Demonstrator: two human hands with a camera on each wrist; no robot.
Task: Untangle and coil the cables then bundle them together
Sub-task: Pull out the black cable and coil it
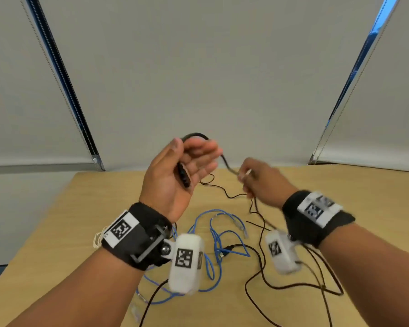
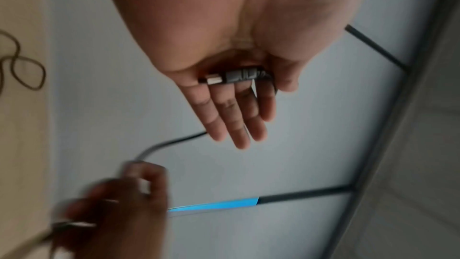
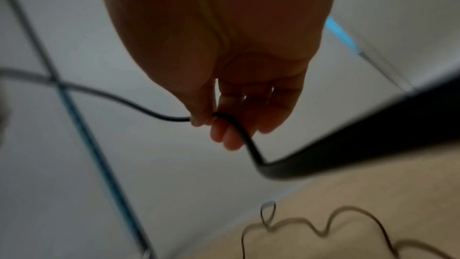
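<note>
My left hand is raised above the table, palm towards me. The plug end of a thick black cable lies across the palm under the thumb, and the fingers stay nearly straight. The cable arcs over those fingers and runs right to my right hand, which pinches it between thumb and fingertips. From that pinch the cable drops to the table. A blue cable lies in tangled loops on the wooden table under my wrists, crossed by a thin black cable.
The thin black cable trails in loose curves over the table towards its far edge and to the near right. A black plug lies among the blue loops. Grey wall panels with dark frames stand behind the table.
</note>
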